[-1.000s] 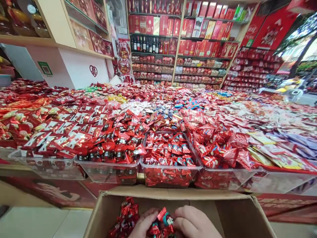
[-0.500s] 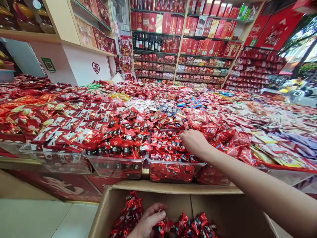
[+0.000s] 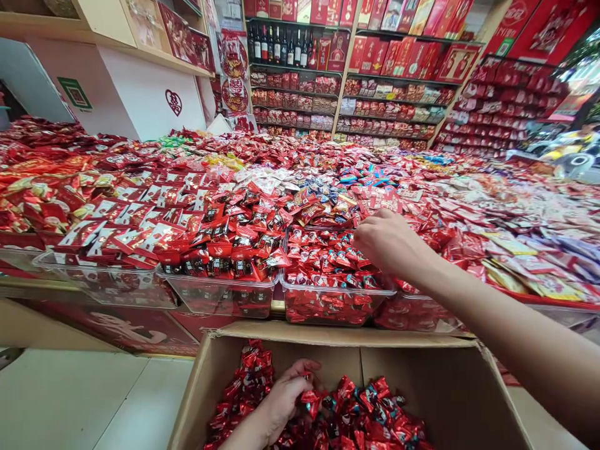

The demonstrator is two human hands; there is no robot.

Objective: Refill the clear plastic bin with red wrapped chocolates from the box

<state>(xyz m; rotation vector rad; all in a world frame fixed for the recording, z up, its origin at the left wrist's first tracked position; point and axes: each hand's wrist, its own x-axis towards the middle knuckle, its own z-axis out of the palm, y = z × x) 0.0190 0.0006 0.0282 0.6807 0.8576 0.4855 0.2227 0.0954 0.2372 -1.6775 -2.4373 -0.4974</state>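
My left hand (image 3: 291, 390) is inside a cardboard box (image 3: 435, 387), its thumb and fingers closed around a red wrapped candy (image 3: 310, 400). Loose red wrapped candies (image 3: 375, 406), some with blue patches, lie around it in the box. Over a clear plastic bin (image 3: 337, 297) of similar small red candies (image 3: 323, 256), my right hand (image 3: 391, 244) hovers or rests at the bin's right side with its fingers curled down. Its fingertips are mostly hidden behind the hand, so I cannot make out what they hold.
Left of that bin stands another clear bin (image 3: 220, 294) with red and black packets. Heaped sweets (image 3: 300, 156) cover the display behind. Shelves (image 3: 347, 81) with bottles and red boxes line the back wall. Pale floor tiles (image 3: 135, 400) show at lower left.
The view has tipped downward, showing more of the box's inside. My right hand has shifted slightly right over the bin, exposing more candies. My left hand stays among the candies in the box.
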